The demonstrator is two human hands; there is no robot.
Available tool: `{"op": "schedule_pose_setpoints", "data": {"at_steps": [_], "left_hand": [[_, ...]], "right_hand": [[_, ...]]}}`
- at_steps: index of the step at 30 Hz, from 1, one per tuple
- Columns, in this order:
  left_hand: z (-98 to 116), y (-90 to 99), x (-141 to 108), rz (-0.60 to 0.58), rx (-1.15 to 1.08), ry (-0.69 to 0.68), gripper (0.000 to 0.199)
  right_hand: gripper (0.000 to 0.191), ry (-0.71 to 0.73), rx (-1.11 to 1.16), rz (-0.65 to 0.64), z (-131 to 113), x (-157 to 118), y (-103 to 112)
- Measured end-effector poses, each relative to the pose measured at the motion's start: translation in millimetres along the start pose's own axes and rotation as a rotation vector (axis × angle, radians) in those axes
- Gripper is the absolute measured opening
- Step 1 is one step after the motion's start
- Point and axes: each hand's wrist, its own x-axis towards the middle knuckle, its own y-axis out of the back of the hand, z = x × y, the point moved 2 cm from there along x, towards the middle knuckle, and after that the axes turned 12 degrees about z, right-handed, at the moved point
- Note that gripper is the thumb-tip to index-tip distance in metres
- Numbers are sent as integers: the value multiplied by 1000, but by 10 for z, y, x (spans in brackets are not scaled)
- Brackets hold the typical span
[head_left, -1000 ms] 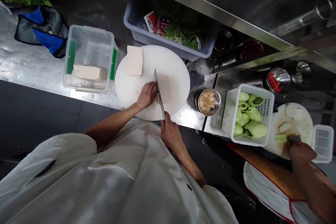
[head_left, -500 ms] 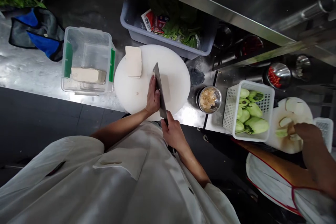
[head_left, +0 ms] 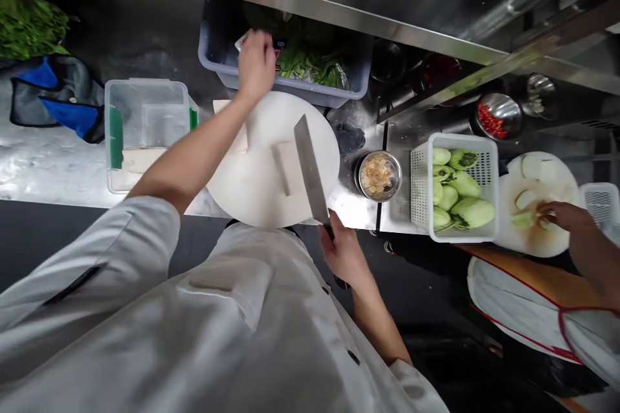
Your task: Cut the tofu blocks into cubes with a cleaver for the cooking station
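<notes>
My right hand point(head_left: 343, 250) grips the dark handle of a cleaver point(head_left: 311, 171), its blade slanting up over the right part of a round white cutting board point(head_left: 259, 187). Beside the blade lies a pale slab of tofu point(head_left: 289, 166). More tofu point(head_left: 239, 141) sits at the board's left, partly behind my left forearm. My left hand point(head_left: 258, 64) is over the near rim of a grey-blue bin point(head_left: 220, 68), fingers curled and slightly blurred; what they hold, if anything, is hidden. Leafy greens point(head_left: 312, 68) fill part of the bin.
Left of the board stands a clear container point(head_left: 150, 100) with a pale block point(head_left: 140, 158), partly covered by my arm. To the right are a bowl of pale slices point(head_left: 378, 175) and a white basket point(head_left: 421, 187) of green vegetables. A co-worker's hand point(head_left: 566, 214) works farther right. A metal shelf point(head_left: 387, 32) overhangs.
My left hand has left the cleaver's side and reached up and left to the bin. The cleaver in my right hand has shifted right, away from the slab. The camera view has shifted slightly.
</notes>
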Motion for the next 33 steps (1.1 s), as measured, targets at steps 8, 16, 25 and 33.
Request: {"op": "schedule_pose_setpoints", "data": {"at_steps": [8, 16, 25, 33], "left_hand": [[86, 530, -2775, -69, -41, -243, 42], [-24, 418, -2819, -162, 17, -187, 46], [-46, 378, -2871, -158, 31, -195, 49], [-8, 363, -2879, -207, 31, -152, 47]], "right_hand": [[50, 47, -99, -156, 184, -19, -330], [48, 63, -183, -210, 154, -1, -402], [49, 66, -215, -185, 124, -12, -463], [47, 31, -275, -235, 183, 102, -637]]}}
